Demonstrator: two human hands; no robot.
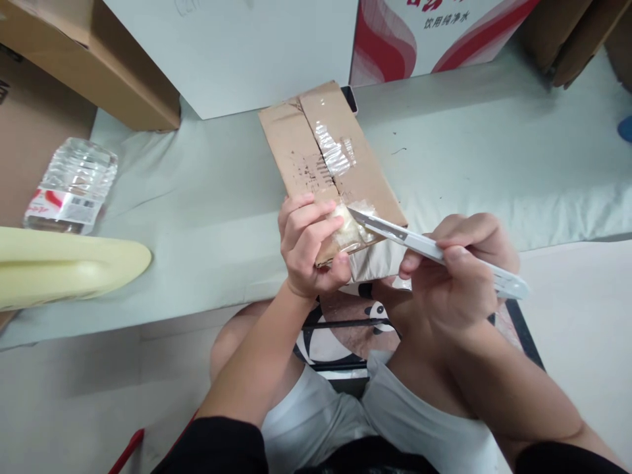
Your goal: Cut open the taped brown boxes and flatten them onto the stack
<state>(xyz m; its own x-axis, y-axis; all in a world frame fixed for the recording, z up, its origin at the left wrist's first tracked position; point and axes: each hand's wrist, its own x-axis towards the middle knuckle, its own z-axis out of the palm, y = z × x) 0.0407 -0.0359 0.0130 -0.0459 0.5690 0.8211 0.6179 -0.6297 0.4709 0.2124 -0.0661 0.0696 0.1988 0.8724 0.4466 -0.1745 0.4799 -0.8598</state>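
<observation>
A flattish brown cardboard box (296, 135) lies tilted on the pale green cloth, its near end toward me. Clear tape (332, 153) runs along the seam between its flaps, partly wrinkled. My left hand (313, 243) is wrapped round the near left corner, fingers on top and thumb at the near edge. In my right hand (459, 266) is a white utility knife (424, 246), gripped by its handle. Its blade is out, and the tip rests at or just over the tape near my left fingertips. Whether the blade is in the tape I cannot tell.
A clear water bottle (81, 174) and a pale yellow rounded object (74, 266) are at the left. Behind stand a white carton (247, 52), a red-and-white carton (419, 39) and brown cardboard (133, 72). A dark-edged object (350, 99) peeks out behind the box.
</observation>
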